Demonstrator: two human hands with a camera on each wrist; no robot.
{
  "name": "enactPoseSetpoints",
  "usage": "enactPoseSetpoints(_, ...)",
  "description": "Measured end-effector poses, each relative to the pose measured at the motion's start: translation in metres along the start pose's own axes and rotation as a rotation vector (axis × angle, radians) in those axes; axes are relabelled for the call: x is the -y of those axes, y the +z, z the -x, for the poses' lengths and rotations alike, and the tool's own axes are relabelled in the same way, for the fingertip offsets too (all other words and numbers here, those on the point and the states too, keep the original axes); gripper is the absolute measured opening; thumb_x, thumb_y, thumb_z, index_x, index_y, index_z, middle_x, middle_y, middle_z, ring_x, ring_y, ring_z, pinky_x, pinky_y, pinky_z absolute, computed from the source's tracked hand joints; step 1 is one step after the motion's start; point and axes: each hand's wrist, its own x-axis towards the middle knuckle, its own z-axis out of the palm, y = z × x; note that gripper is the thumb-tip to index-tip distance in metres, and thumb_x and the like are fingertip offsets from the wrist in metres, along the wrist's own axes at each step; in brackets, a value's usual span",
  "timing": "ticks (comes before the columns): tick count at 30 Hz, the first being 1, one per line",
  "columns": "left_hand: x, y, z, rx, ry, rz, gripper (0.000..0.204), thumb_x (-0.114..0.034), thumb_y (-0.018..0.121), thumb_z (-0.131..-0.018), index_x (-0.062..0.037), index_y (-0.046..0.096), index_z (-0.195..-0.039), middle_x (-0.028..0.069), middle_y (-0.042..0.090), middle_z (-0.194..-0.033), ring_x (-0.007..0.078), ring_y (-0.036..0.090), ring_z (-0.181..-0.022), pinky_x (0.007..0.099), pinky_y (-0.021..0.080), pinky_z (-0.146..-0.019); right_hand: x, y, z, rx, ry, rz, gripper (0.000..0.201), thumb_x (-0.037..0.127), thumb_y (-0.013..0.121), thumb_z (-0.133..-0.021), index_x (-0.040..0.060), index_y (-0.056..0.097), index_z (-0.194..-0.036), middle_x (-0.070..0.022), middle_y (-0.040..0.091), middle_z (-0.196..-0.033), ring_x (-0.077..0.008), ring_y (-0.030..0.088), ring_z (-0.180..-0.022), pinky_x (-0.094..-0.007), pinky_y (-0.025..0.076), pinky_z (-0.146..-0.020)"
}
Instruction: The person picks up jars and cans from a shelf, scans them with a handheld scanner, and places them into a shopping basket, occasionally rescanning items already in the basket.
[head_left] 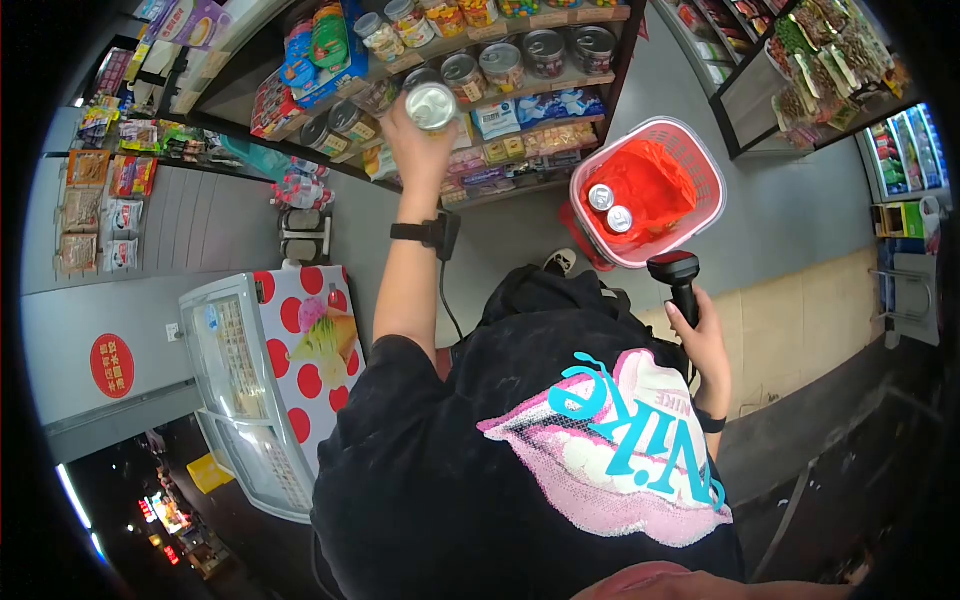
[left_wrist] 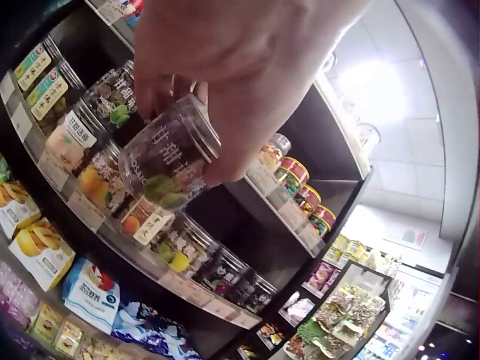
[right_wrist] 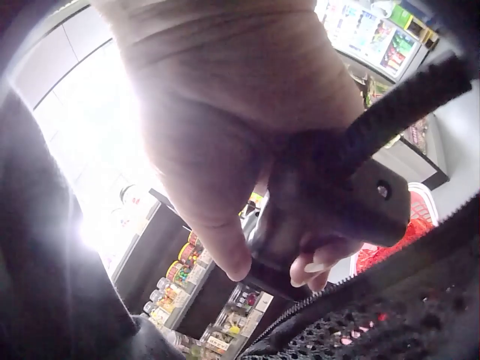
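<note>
My left hand [head_left: 418,150] grips a clear plastic jar [left_wrist: 166,161] printed with white characters and green fruit. Its silver end [head_left: 432,107] faces up in the head view. The jar is held in front of a shelf row of similar jars [head_left: 502,66]. Down by my right side, the right hand [head_left: 706,340] holds a black handheld barcode scanner [head_left: 678,282] by its handle, scanner head up. In the right wrist view the fingers wrap round the dark handle [right_wrist: 281,232]. Near the scanner stands a pale pink basket [head_left: 712,190] with a red bag [head_left: 655,185] and two silver-topped cans [head_left: 610,208] inside.
The shelf unit [head_left: 590,80] carries snack packets [head_left: 525,112] on its lower levels. To the left is a chest freezer [head_left: 245,380] with red dots on its side. A rack of bagged snacks [head_left: 830,75] stands at the upper right, beyond the grey floor [head_left: 690,95].
</note>
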Motion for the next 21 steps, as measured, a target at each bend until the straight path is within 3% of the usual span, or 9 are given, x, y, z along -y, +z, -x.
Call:
enactPoseSetpoints(2, 0.012, 0.004, -0.013, -0.078, 0.088, -0.133, 0.091, -0.023, 0.089, -0.067, -0.0025, 0.044, -0.143, 0.0211, 0.047, -0.133, 0.0409, 0.045, -0.127, 0.0487, 0.039, -0.108, 0.003, 0.002, -0.002, -0.011, 0.014, 0.021, 0.054, 0.026, 0.075, -0.093, -0.0049, 0.054, -0.132, -0.0067, 0.063, -0.087, -0.0125, 0.057, -0.076, -0.0297, 0.049, -0.067)
enactPoseSetpoints(3, 0.013, 0.004, -0.018, -0.112, 0.127, -0.215, 0.087, -0.027, 0.089, -0.070, -0.0021, 0.048, -0.142, 0.0223, 0.049, -0.132, 0.0419, 0.048, -0.124, 0.0500, 0.042, -0.104, 0.005, 0.002, -0.003, -0.002, 0.014, 0.012, 0.054, 0.026, 0.075, -0.093, -0.0050, 0.055, -0.132, -0.0070, 0.063, -0.087, -0.0128, 0.057, -0.076, -0.0298, 0.049, -0.067)
enactPoseSetpoints(10, 0.023, 0.013, -0.035, -0.037, 0.091, -0.317, 0.086, -0.031, 0.087, -0.073, -0.0026, 0.048, -0.144, 0.0228, 0.050, -0.138, 0.0429, 0.046, -0.125, 0.0519, 0.041, -0.106, 0.011, 0.009, -0.012, -0.004, 0.031, 0.037, 0.057, 0.027, 0.076, -0.092, -0.0060, 0.054, -0.134, -0.0106, 0.064, -0.091, -0.0152, 0.059, -0.080, -0.0313, 0.050, -0.072)
enactPoseSetpoints(16, 0.016, 0.019, -0.030, -0.091, 0.052, -0.171, 0.086, -0.031, 0.086, -0.078, -0.0006, 0.042, -0.146, 0.0202, 0.043, -0.145, 0.0343, 0.058, -0.112, 0.0438, 0.052, -0.094, 0.017, 0.016, -0.014, -0.022, 0.040, 0.035, 0.057, 0.027, 0.076, -0.092, -0.0060, 0.054, -0.134, -0.0158, 0.067, -0.103, -0.0185, 0.061, -0.089, -0.0332, 0.051, -0.081)
enactPoseSetpoints(18, 0.006, 0.016, -0.028, -0.150, 0.009, 0.058, 0.073, -0.021, 0.082, -0.085, -0.0009, 0.042, -0.143, 0.0201, 0.037, -0.149, 0.0284, 0.064, -0.100, 0.0370, 0.055, -0.084, 0.016, 0.015, -0.015, -0.024, 0.034, 0.036, 0.057, 0.027, 0.076, -0.092, -0.0056, 0.054, -0.134, -0.0152, 0.067, -0.102, -0.0182, 0.061, -0.089, -0.0330, 0.051, -0.080)
enactPoseSetpoints(19, 0.008, 0.018, -0.028, -0.148, 0.009, 0.060, 0.073, -0.021, 0.082, -0.085, -0.0009, 0.042, -0.143, 0.0201, 0.037, -0.149, 0.0284, 0.064, -0.100, 0.0370, 0.055, -0.084, 0.016, 0.015, -0.015, -0.023, 0.026, 0.038, 0.057, 0.027, 0.076, -0.092, -0.0052, 0.055, -0.134, -0.0146, 0.066, -0.101, -0.0178, 0.061, -0.088, -0.0328, 0.051, -0.080)
enactPoseSetpoints(21, 0.017, 0.022, -0.033, -0.197, 0.021, 0.139, 0.053, -0.010, 0.075, -0.090, -0.0018, 0.047, -0.133, 0.0193, 0.037, -0.145, 0.0246, 0.066, -0.091, 0.0326, 0.056, -0.079, 0.019, 0.017, -0.018, -0.013, 0.041, 0.035, 0.056, 0.027, 0.076, -0.092, -0.0049, 0.055, -0.133, -0.0142, 0.066, -0.100, -0.0177, 0.060, -0.087, -0.0329, 0.051, -0.079)
